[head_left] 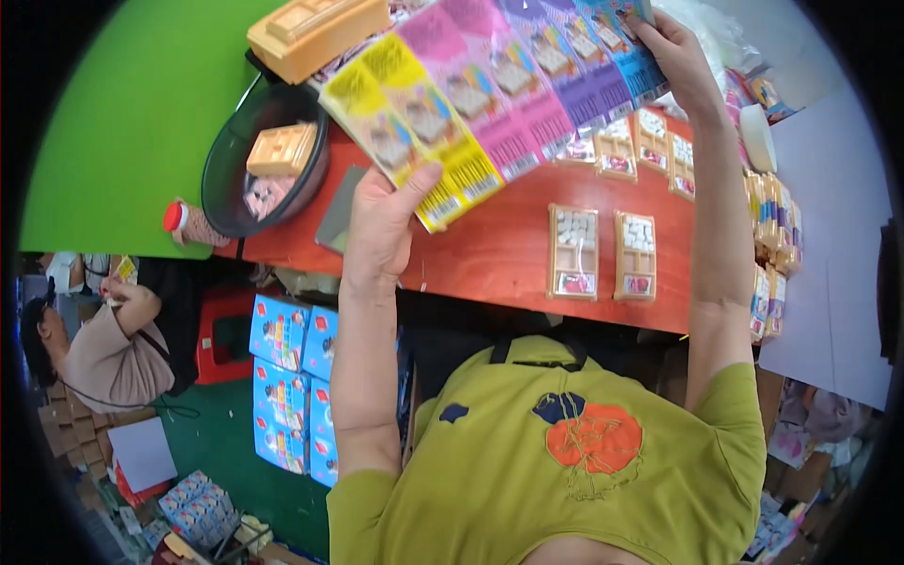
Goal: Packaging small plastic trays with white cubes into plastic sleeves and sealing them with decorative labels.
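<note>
A long printed sheet (513, 89) with yellow, pink, purple and blue panels is stretched between my two hands above the red table (452, 259). My left hand (391, 212) pinches its yellow lower left corner, thumb on top. At the blue upper right end, my right hand (673, 56) grips the edge. Beneath and to the right of the sheet lie several small tan compartment trays with white pieces and a red item, such as this tray (573, 252) and its neighbour (636, 256). The sheet covers part of the table behind it.
A black basin (221, 179) on the left holds a tan tray (282, 149). Beside it stands a red-lidded jar (193, 224). Stacked tan trays (315, 38) sit at the back. Blue boxes (281, 405) are piled lower left. Another person (122, 348) sits farther left.
</note>
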Tool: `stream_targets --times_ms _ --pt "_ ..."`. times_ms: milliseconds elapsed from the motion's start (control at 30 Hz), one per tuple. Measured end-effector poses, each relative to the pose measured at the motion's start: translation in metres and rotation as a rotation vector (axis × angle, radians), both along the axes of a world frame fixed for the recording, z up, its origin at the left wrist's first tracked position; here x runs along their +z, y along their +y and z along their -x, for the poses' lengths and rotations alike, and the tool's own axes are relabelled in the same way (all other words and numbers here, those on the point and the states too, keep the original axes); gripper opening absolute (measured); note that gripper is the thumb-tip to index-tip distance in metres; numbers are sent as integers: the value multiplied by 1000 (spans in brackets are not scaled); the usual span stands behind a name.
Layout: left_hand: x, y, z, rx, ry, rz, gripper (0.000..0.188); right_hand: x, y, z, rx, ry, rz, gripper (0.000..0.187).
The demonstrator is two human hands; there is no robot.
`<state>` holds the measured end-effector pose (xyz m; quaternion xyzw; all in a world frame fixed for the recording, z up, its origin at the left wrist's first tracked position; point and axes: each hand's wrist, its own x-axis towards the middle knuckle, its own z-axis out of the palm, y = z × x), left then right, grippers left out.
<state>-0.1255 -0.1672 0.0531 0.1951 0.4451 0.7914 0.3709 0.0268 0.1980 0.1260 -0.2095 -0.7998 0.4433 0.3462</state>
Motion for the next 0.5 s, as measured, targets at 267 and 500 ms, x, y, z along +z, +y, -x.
stream_targets --times_ms 267,500 --pt "-11 -60 14 82 15 77 30 -93 -49 33 43 -65 284 34" --pt "-21 -100 4 164 -62 60 34 -110 -75 31 107 -31 161 37"
